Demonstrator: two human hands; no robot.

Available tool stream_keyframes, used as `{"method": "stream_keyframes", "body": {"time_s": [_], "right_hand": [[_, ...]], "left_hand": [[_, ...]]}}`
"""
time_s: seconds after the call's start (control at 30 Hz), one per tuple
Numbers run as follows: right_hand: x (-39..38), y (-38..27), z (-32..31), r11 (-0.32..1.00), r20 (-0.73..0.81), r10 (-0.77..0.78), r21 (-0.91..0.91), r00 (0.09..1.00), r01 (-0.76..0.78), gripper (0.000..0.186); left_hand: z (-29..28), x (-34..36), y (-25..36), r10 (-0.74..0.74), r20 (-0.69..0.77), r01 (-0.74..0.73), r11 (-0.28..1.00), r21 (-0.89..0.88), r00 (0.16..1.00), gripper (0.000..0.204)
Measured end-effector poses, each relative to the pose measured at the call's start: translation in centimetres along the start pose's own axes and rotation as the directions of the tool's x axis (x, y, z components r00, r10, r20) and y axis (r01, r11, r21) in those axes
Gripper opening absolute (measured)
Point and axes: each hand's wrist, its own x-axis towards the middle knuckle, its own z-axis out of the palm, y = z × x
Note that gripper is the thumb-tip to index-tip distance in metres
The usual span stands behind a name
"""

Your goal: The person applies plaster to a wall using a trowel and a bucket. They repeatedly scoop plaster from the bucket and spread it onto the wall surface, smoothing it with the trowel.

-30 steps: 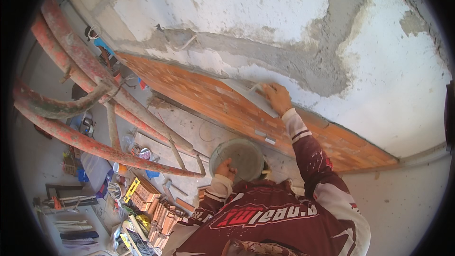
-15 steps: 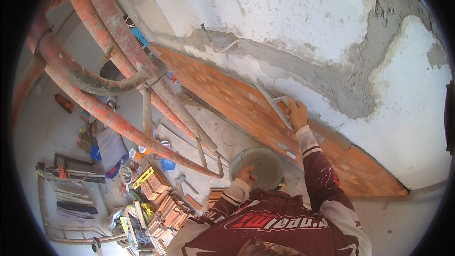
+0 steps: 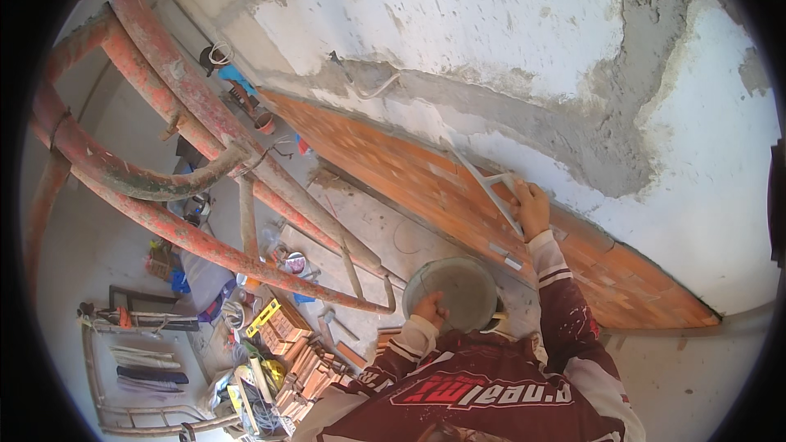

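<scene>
My right hand (image 3: 530,206) is shut on the handle of a flat grey trowel (image 3: 479,178), whose blade slants along the upper edge of orange brick cladding (image 3: 360,155), just below the patchy white and grey plastered wall (image 3: 450,16). My left hand (image 3: 431,311) has curled fingers over the lower left of a round grey bucket (image 3: 460,286); what they grip, if anything, is hidden. My maroon and white sleeves come up from the lower edge.
Rusty red scaffold tubes (image 3: 172,221) cross the left side. On the floor below lie stacked bricks (image 3: 315,372), a yellow spirit level (image 3: 262,319), a hammer (image 3: 344,327) and assorted buckets and tools. White cable ends (image 3: 377,90) poke from the wall.
My view has shifted, bringing more scaffold into the picture. My right hand and trowel have moved slightly right along the brick edge, with the blade tilted more steeply. My left hand remains at the bucket.
</scene>
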Motion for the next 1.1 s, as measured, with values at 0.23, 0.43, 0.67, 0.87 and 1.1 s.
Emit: {"method": "stream_keyframes", "body": {"time_s": [0.23, 0.43, 0.67, 0.87, 1.1], "right_hand": [[-1.3, -0.4, -0.2, 0.999, -0.018, 0.043, 0.026, 0.999, -0.043, 0.032], [-2.3, -0.2, 3.7, 0.995, -0.035, -0.08, -0.06, 0.996, 0.078, 0.038], [0.3, 2.5, 5.6, 0.998, -0.148, -0.031, 0.042, 0.988, 0.038, 0.039], [-2.2, 1.9, 1.9, 0.996, -0.17, 0.064, 0.076, 0.983, -0.052, 0.039], [-5.8, 0.7, 0.9, 0.984, -0.184, -0.001, 0.175, 0.983, 0.033, 0.035]], "left_hand": [[0.8, -0.7, -0.4, -0.06, -0.074, 0.061, 0.998, 0.011, 0.995, 0.016], [1.1, -1.2, -0.3, -0.047, 0.005, 0.047, 0.999, 0.025, 0.999, 0.016], [2.0, -2.0, 0.3, -0.072, -0.032, 0.073, 0.997, 0.007, 0.997, 0.014], [1.4, -1.9, 0.3, -0.076, -0.009, 0.075, 0.997, -0.035, 0.997, 0.014], [0.9, -1.4, 0.2, -0.063, -0.02, 0.063, 0.998, -0.023, 0.998, 0.015]]}}
